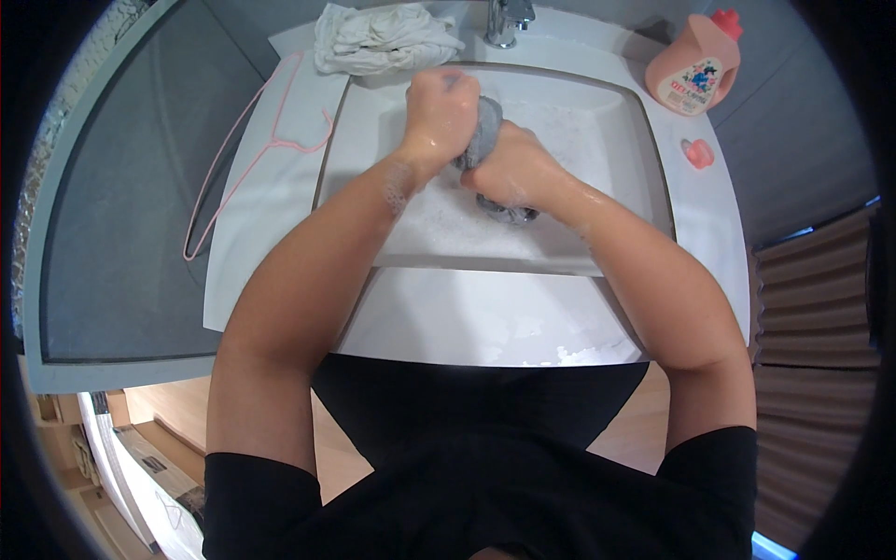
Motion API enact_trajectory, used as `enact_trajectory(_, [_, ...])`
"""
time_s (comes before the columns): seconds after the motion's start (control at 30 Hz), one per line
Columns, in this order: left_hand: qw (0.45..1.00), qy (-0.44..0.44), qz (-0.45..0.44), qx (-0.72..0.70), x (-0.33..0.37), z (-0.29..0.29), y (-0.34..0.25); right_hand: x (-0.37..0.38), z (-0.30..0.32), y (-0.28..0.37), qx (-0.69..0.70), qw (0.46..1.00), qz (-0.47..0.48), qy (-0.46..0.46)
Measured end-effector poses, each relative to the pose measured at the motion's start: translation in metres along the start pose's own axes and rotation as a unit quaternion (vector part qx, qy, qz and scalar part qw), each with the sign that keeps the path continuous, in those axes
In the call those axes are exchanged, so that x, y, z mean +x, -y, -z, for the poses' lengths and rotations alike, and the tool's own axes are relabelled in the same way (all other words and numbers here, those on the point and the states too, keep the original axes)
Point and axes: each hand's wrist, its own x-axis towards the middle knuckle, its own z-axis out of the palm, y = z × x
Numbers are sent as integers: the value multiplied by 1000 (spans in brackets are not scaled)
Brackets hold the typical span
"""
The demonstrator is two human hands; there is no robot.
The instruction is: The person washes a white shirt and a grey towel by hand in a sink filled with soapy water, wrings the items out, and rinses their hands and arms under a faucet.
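A wet grey cloth [486, 129], perhaps a small garment, is bunched between my two fists over the white sink basin [616, 121]. My left hand [441, 114] is closed round its upper part. Lower and to the right, my right hand [511, 166] grips it too, and a dark grey end hangs out below that fist. Soap suds cling to my left wrist, and thin foamy water lies in the basin. Most of the cloth is hidden by my fingers, so its exact kind cannot be told.
Behind the basin stand a chrome faucet [505, 23] and a folded white cloth [383, 39]. A pink hanger [273, 143] lies on the left counter. At the right are a pink detergent bottle [689, 70] and a small pink cap [698, 153]. The counter's front edge [485, 317] has water on it.
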Motion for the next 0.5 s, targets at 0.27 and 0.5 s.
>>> enact_trajectory(0.27, [982,-37,99,-155,2,-1,13,3,5,-6,101,994,-37,25])
enact_trajectory(0.5, [961,-50,150,-227,-6,-1,-1,6,-6,-9,146,989,-14,35])
